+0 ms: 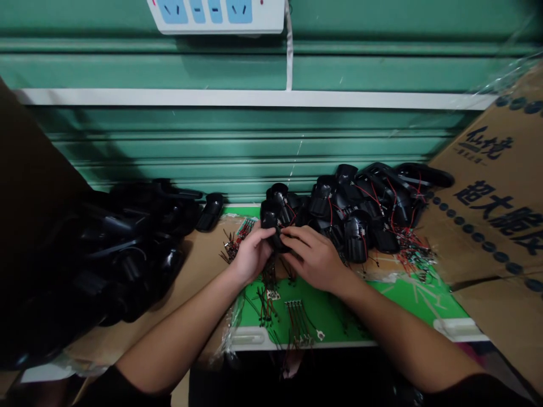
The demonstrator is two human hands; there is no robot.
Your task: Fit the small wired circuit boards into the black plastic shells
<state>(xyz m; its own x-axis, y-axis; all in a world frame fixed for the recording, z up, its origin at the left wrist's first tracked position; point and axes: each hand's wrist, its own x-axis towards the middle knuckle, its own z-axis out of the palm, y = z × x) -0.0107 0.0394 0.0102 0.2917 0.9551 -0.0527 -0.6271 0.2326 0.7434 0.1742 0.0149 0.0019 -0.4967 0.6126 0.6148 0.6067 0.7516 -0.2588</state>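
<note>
My left hand (pixel 253 254) is closed around a black plastic housing (pixel 271 221) at the middle of the table, thumb on its near side. From the right, my right hand (pixel 314 257) reaches the same housing, its fingers bent against the lower part; whether a small part or wire sits between the fingertips is hidden. Below my hands, thin red and black wires with small boards (pixel 297 316) lie on the green mat (pixel 339 322). Behind and to the right is a heap of black housings with red wires (pixel 356 234).
Many more black housings (pixel 127 249) are piled at the left on cardboard (pixel 203 254). A printed carton (pixel 487 192) stands at the right, near a tangle of wired boards (pixel 413 251). A power strip (pixel 220 14) hangs on the green shutter wall (pixel 212 135).
</note>
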